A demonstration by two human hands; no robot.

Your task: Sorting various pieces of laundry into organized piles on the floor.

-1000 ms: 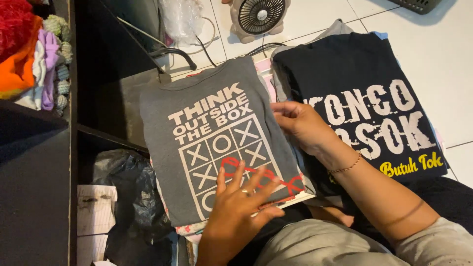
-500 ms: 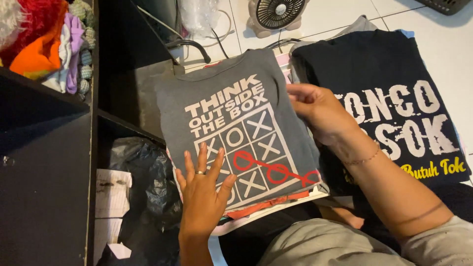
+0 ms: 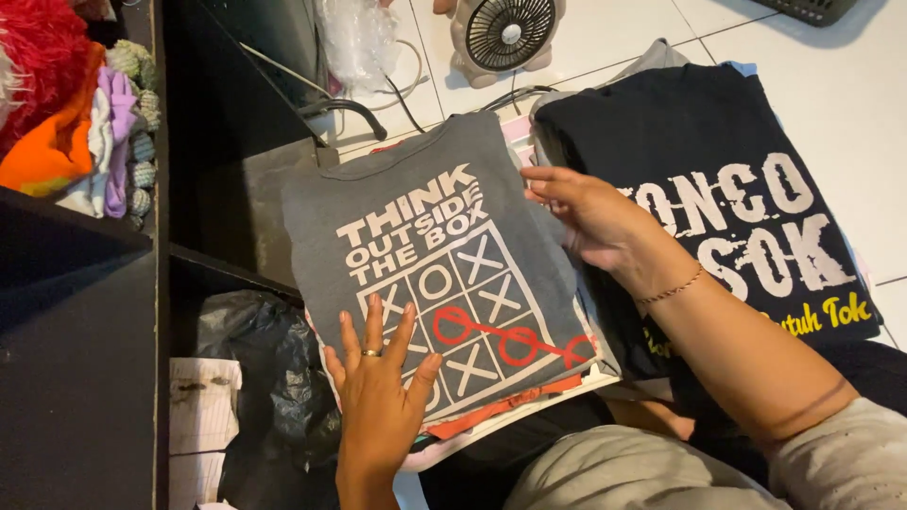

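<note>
A folded grey T-shirt (image 3: 453, 236) with a white and red grid print lies on top of a stack of folded clothes (image 3: 510, 406) in front of me. My left hand (image 3: 378, 387) rests flat on its lower left corner, fingers spread, a ring on one finger. My right hand (image 3: 590, 222) touches the shirt's right edge with the fingers slightly curled and a thin bracelet at the wrist. To the right lies a folded black T-shirt (image 3: 699, 142) with white and yellow print.
A small fan (image 3: 505, 33) and cables stand on the white tile floor (image 3: 850, 94) at the top. A dark shelf unit (image 3: 85, 312) at left holds colourful clothes (image 3: 66, 113). A black plastic bag (image 3: 255, 359) and papers (image 3: 203, 406) lie below.
My left hand has slid from the print's lower middle to the shirt's lower left corner. My right hand stays at the right edge. The view has shifted slightly.
</note>
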